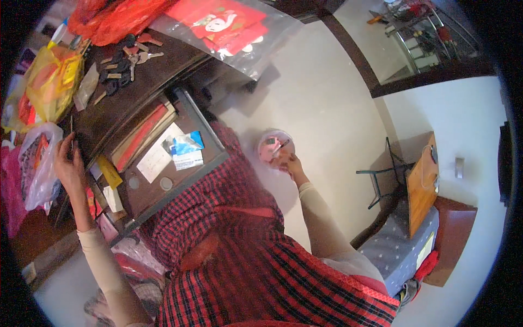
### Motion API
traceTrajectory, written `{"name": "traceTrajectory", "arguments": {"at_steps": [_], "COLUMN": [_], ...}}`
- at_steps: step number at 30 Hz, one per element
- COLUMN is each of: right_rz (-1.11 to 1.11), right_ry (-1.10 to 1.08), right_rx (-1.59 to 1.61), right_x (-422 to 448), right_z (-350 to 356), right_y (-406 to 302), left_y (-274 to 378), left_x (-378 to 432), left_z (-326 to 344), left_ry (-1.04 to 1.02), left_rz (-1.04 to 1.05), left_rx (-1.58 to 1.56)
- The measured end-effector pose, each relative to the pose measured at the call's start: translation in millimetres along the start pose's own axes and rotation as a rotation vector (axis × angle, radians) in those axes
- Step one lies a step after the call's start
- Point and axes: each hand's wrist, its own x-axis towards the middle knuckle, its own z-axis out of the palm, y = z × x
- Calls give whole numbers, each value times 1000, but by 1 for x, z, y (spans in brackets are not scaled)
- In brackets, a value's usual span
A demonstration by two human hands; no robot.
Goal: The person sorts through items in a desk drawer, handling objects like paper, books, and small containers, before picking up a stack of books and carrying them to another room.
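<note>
Over the dark wooden desk top, my left hand (70, 165) pinches a thin upright item (72, 124), too narrow to identify. A translucent plastic bag (41, 167) with things inside lies just left of that hand. My right hand (291, 163) reaches down to a small round bin (261, 157) on the floor. Pink and pale scraps (270, 148) show in the bin; whether the fingers grip anything is unclear. Between my arms an open drawer (155, 190) holds white papers (161, 153), a blue-and-white packet (188, 143), a red-edged stack (143, 135) and a yellow packet (109, 171).
Bunched keys (128, 61), a yellow plastic bag (55, 86) and red plastic bags (114, 20) cover the desk. A clear bag of red envelopes (229, 28) overhangs its edge. At right are a wooden board (423, 188) and a folding stand (388, 173). Plaid cloth (229, 229) drapes my lap.
</note>
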Motion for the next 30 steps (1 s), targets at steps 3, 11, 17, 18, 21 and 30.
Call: {"name": "traceTrajectory", "arguments": {"at_steps": [3, 11, 17, 18, 21, 30], "right_rz": [177, -450, -1113, -1262, -1479, -1220], "right_ry": [27, 94, -377, -410, -541, -819], "right_rx": [-100, 13, -501, -641, -838, -868], "right_x": [-8, -88, -137, -133, -121, -132], "right_z": [-23, 54, 152, 166, 198, 234], "right_y": [7, -206, -334, -336, -353, -347], "left_y": [-18, 63, 49, 49, 61, 57], "left_x": [-2, -41, -89, -92, -93, -78], "left_z": [-2, -33, 0, 7, 29, 57], "left_ry": [13, -29, -679, -749, -711, -877], "left_rz": [78, 287, 280, 296, 430, 338], "left_rx": [55, -74, -327, -329, -323, -447]}}
